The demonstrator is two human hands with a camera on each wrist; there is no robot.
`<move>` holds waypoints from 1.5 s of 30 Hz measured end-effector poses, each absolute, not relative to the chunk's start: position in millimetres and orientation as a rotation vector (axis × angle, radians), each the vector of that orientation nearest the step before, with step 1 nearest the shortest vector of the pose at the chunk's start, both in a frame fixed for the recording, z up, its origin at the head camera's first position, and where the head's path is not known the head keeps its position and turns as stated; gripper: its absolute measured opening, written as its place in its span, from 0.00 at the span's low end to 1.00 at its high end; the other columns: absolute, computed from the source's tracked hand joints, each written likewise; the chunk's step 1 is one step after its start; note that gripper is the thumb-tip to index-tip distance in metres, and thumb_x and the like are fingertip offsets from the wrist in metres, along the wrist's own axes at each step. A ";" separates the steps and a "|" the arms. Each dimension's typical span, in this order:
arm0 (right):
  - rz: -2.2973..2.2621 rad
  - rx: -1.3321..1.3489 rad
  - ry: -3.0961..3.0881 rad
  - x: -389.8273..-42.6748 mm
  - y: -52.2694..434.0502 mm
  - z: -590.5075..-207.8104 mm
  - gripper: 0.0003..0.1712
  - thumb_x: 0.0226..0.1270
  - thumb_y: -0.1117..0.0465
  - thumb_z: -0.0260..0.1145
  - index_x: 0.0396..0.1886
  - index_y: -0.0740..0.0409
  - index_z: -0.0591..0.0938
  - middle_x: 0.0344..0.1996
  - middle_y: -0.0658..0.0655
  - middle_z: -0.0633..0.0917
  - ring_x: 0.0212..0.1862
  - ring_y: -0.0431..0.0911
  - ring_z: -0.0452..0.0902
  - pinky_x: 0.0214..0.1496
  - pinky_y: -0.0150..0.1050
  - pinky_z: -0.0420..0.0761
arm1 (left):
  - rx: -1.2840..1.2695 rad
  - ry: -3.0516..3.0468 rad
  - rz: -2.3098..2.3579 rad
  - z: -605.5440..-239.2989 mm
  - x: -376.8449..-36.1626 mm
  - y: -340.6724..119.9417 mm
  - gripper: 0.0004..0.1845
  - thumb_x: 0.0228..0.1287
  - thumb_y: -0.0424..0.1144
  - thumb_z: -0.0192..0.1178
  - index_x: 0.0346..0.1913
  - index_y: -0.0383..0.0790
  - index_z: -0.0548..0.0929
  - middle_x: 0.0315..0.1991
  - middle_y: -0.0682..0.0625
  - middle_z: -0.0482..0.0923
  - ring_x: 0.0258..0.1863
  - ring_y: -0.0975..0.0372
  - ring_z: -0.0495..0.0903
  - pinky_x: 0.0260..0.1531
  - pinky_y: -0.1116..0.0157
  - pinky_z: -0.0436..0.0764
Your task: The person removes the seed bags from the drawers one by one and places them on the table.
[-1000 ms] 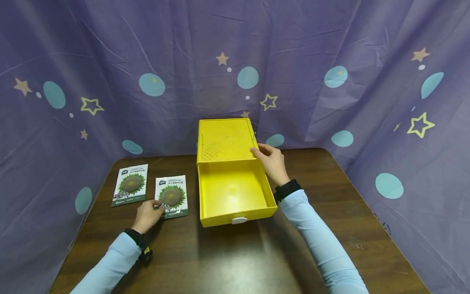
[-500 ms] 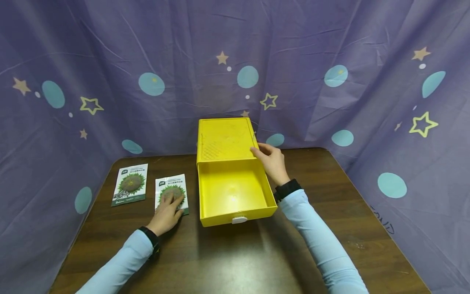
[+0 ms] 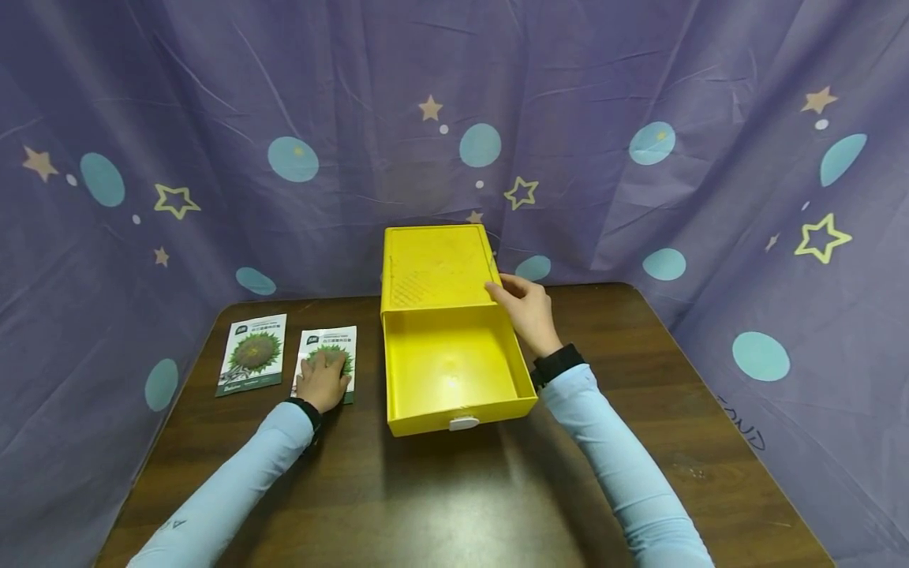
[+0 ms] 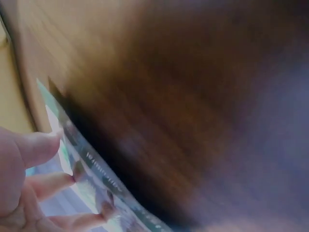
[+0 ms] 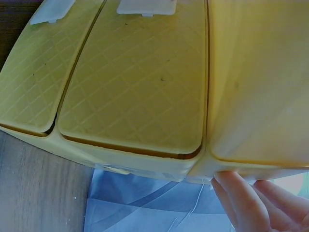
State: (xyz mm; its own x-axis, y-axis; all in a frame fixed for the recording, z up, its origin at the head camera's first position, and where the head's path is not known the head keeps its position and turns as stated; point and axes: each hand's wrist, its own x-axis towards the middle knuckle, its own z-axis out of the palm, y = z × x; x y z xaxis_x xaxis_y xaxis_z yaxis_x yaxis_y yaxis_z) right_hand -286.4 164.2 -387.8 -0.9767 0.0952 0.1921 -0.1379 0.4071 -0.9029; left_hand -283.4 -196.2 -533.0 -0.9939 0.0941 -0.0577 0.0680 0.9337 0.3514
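Observation:
A white and green seed packet [image 3: 346,341] with a round, green-fringed picture lies left of the yellow drawer cabinet [image 3: 433,272]. My left hand [image 3: 323,384] rests on it, fingers spread over the picture and covering its lower middle. In the left wrist view the thumb and fingertips [image 4: 46,147] touch the packet's printed face; a dark shadow runs along its lower edge. My right hand [image 3: 527,312] touches the cabinet's upper right front corner, thumb on top and fingers against the side wall. The cabinet's top drawer [image 3: 454,371] is pulled out, with nothing inside.
A second, matching seed packet [image 3: 251,355] lies farther left on the brown wooden table [image 3: 454,505]. The right wrist view shows lower drawers [image 5: 140,82] with white handles. A purple curtain [image 3: 568,205] with stars and dots surrounds the table's back and sides.
My left hand has moved from the packet's lower left corner onto its picture, and the packet has shifted slightly up and left. The right hand and drawer stay put.

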 end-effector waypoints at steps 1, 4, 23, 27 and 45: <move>1.608 0.037 -2.445 -286.4 164.2 -387.5 0.34 0.57 0.36 0.62 0.56 0.52 0.78 0.47 0.55 0.82 0.43 0.47 0.79 0.46 0.43 0.79 | 0.114 3.017 0.542 -532.2 -286.4 -196.2 0.26 0.67 0.43 0.52 0.66 0.38 0.65 0.65 0.25 0.49 0.61 0.25 0.43 0.53 0.31 0.52; 1.607 0.037 -2.442 -286.8 164.3 -387.9 0.34 0.56 0.36 0.63 0.56 0.52 0.78 0.46 0.54 0.82 0.42 0.46 0.79 0.46 0.43 0.80 | 0.071 3.013 0.539 -529.6 -293.9 -197.0 0.26 0.67 0.44 0.52 0.66 0.39 0.64 0.65 0.26 0.49 0.62 0.26 0.43 0.54 0.32 0.52; 1.571 0.044 -2.426 -285.6 159.2 -388.0 0.31 0.57 0.38 0.63 0.55 0.52 0.79 0.45 0.53 0.83 0.42 0.45 0.79 0.46 0.42 0.79 | -0.044 2.998 0.574 -534.6 -315.0 -216.2 0.28 0.69 0.45 0.49 0.68 0.40 0.59 0.66 0.28 0.44 0.62 0.26 0.39 0.54 0.33 0.52; 1.574 0.041 -2.429 -285.8 159.4 -387.5 0.32 0.57 0.38 0.63 0.55 0.52 0.79 0.46 0.54 0.83 0.43 0.46 0.79 0.46 0.42 0.79 | -0.050 2.998 0.567 -535.2 -317.9 -217.7 0.28 0.69 0.45 0.49 0.68 0.40 0.59 0.66 0.28 0.44 0.62 0.26 0.39 0.54 0.33 0.51; 1.578 0.041 -2.420 -285.8 164.8 -389.5 0.32 0.56 0.37 0.63 0.54 0.51 0.80 0.44 0.53 0.83 0.42 0.45 0.79 0.46 0.42 0.79 | 0.127 3.181 0.688 -517.5 -303.1 -196.6 0.34 0.62 0.43 0.58 0.66 0.30 0.61 0.62 0.22 0.53 0.63 0.28 0.46 0.59 0.35 0.47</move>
State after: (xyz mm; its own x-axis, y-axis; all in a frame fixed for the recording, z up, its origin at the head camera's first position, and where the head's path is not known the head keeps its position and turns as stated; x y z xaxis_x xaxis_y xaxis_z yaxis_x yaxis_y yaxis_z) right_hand -285.8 164.8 -389.5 -0.9681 0.1126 0.2240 -0.1596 0.4124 -0.8969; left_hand -303.1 -196.6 -517.5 -0.9903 0.0519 0.1286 0.1004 0.9081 0.4065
